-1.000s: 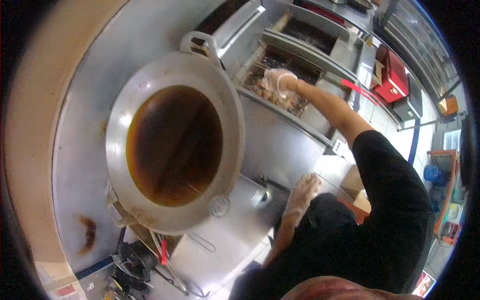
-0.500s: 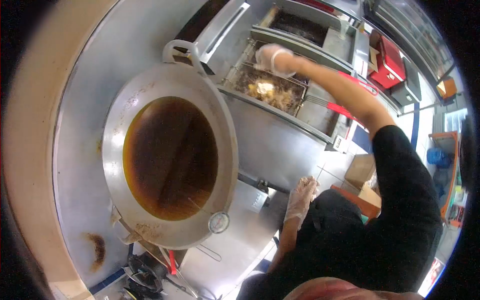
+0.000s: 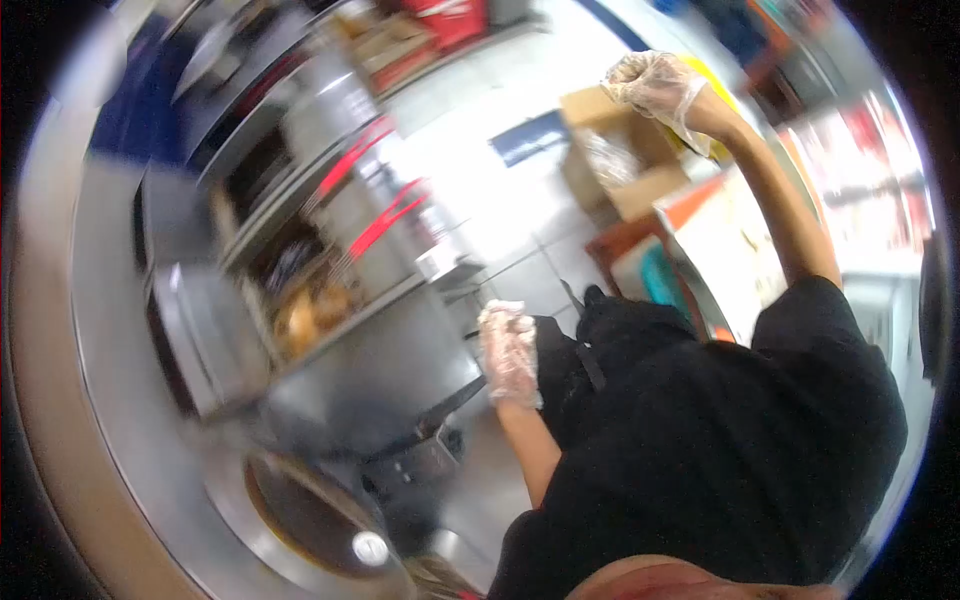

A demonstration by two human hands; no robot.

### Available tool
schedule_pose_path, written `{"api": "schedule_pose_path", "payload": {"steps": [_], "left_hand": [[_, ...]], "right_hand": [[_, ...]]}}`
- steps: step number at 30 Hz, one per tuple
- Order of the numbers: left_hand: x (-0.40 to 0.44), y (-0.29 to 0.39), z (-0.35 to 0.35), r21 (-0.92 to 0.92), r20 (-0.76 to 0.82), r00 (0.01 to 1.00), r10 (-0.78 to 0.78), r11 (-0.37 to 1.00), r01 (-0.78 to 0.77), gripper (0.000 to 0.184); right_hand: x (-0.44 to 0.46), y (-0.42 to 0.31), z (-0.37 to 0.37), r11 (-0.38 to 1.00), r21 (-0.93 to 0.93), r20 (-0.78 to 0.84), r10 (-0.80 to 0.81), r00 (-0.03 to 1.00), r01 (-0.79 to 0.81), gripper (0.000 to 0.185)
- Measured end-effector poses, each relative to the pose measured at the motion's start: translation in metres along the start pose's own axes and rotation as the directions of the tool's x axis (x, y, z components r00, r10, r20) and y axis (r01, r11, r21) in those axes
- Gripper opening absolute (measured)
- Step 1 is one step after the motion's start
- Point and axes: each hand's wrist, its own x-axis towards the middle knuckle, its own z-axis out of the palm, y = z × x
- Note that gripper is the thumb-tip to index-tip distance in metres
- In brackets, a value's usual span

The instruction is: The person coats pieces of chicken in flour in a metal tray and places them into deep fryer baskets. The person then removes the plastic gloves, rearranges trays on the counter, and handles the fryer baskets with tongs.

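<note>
My left hand (image 3: pixel 510 350), in a clear glove coated with pale batter or crumbs, is low in front of my body beside the steel fryer front. Its fingers are curled together, and any contents are hidden. My right hand (image 3: pixel 655 85), also gloved, is raised at the upper right near a cardboard box (image 3: pixel 650 190) and a yellow item (image 3: pixel 712 80). Its fingers are loosely bent and apart, with nothing visible in them. Golden food (image 3: pixel 310 320) lies in the fryer (image 3: pixel 345 335), away from both hands.
A large pan of dark liquid (image 3: pixel 300 515) with a round dial thermometer (image 3: pixel 370 548) is at the lower left. Red-handled baskets (image 3: pixel 385 220) extend over the fryer edge. An orange-edged table (image 3: pixel 735 255) is on the right, and a red box (image 3: pixel 450 18) at the top.
The view has swung toward the right, shifting the pan to the lower left. My right hand has left the fryer for the box and table side. My left hand remains low before my body.
</note>
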Motion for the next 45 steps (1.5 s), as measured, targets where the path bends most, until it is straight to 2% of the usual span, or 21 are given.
{"api": "schedule_pose_path", "payload": {"steps": [5,9,10,11,14,16,18,20,22,24,26,27,29,33,35,38,40,41,42,44,45], "left_hand": [[0.007,-0.051,0.062,0.064,0.159,0.92,-0.358,0.934,0.352,0.026],[0.037,-0.103,0.132,0.384,0.294,0.797,-0.527,0.829,0.406,0.045],[0.042,-0.121,0.156,0.514,0.313,0.78,-0.543,0.787,0.341,0.048],[0.048,-0.136,0.174,0.629,0.33,0.764,-0.554,0.733,0.26,0.051],[0.069,-0.191,0.235,0.795,0.274,0.637,-0.72,0.543,0.271,0.056],[0.062,-0.228,0.277,0.84,0.266,0.629,-0.73,0.496,0.221,0.057],[0.07,-0.273,0.3,0.874,0.255,0.624,-0.738,0.453,0.177,0.057],[0.088,-0.317,0.302,0.979,0.202,0.485,-0.851,0.191,-0.073,0.059],[0.085,-0.345,0.315,0.989,0.126,0.495,-0.86,0.069,-0.13,0.059],[0.09,-0.372,0.323,0.982,0.045,0.507,-0.861,-0.055,-0.18,0.059],[0.108,-0.405,0.325,0.812,0.073,0.598,-0.798,-0.301,-0.501,0.057],[0.119,-0.423,0.325,0.809,0.068,0.597,-0.799,-0.306,-0.501,0.057],[0.141,-0.458,0.317,0.473,0.196,0.697,-0.689,-0.557,-0.683,0.052],[0.174,-0.522,0.282,0.427,0.337,0.666,-0.666,-0.522,-0.738,0.049],[0.172,-0.53,0.278,0.639,0.382,0.754,-0.535,-0.437,-0.634,0.049],[0.202,-0.544,0.252,0.596,0.365,0.723,-0.587,-0.448,-0.666,0.051],[0.19,-0.54,0.265,0.62,0.348,0.788,-0.508,-0.506,-0.6,0.054],[0.177,-0.537,0.278,0.659,0.332,0.852,-0.405,-0.546,-0.517,0.056],[0.177,-0.537,0.28,0.657,0.332,0.85,-0.409,-0.547,-0.519,0.056],[0.178,-0.533,0.283,0.975,0.071,0.897,-0.436,-0.16,-0.155,0.058],[0.173,-0.527,0.285,0.974,0.068,0.898,-0.435,-0.164,-0.154,0.058]], "right_hand": [[-0.183,0.192,-0.076,0.851,-0.021,-0.365,0.483,0.796,-0.525,0.027],[-0.293,0.312,-0.081,0.63,0.066,-0.367,0.736,0.568,-0.774,0.027],[-0.308,0.306,-0.089,0.537,-0.14,-0.356,0.757,0.548,-0.832,0.029],[-0.322,0.322,-0.084,0.526,-0.11,-0.36,0.77,0.527,-0.843,0.029],[-0.348,0.381,-0.044,0.621,-0.301,-0.205,0.699,0.685,-0.724,0.042],[-0.343,0.394,-0.028,0.609,-0.578,-0.347,0.42,0.839,-0.543,0.054],[-0.334,0.383,-0.026,0.561,-0.539,-0.405,0.481,0.778,-0.628,0.057],[-0.326,0.38,-0.032,0.508,-0.498,-0.448,0.543,0.71,-0.703,0.061],[-0.319,0.394,-0.048,0.534,-0.488,-0.222,0.689,0.69,-0.691,0.053],[-0.326,0.416,-0.056,0.58,-0.392,-0.243,0.684,0.688,-0.715,0.049],[-0.336,0.421,-0.068,0.615,-0.298,-0.266,0.681,0.682,-0.73,0.048],[-0.34,0.416,-0.086,0.644,-0.174,-0.26,0.699,0.666,-0.745,0.051],[-0.348,0.402,-0.113,0.666,-0.052,-0.24,0.715,0.657,-0.744,0.055],[-0.357,0.424,-0.107,0.653,0.07,-0.187,0.751,0.633,-0.754,0.063],[-0.366,0.443,-0.093,0.682,0.085,-0.212,0.724,0.656,-0.726,0.064],[-0.37,0.44,-0.092,0.819,-0.347,-0.239,0.395,0.887,-0.458,0.056],[-0.365,0.41,-0.116,0.65,0.272,-0.181,0.759,0.626,-0.709,0.049],[-0.366,0.416,-0.112,0.648,0.277,-0.182,0.76,0.623,-0.709,0.049],[-0.367,0.423,-0.108,0.753,0.013,-0.324,0.626,0.709,-0.658,0.039],[-0.371,0.435,-0.095,0.773,-0.261,-0.409,0.453,0.792,-0.578,0.032],[-0.372,0.436,-0.091,0.775,-0.122,-0.503,0.49,0.712,-0.619,0.031]]}}
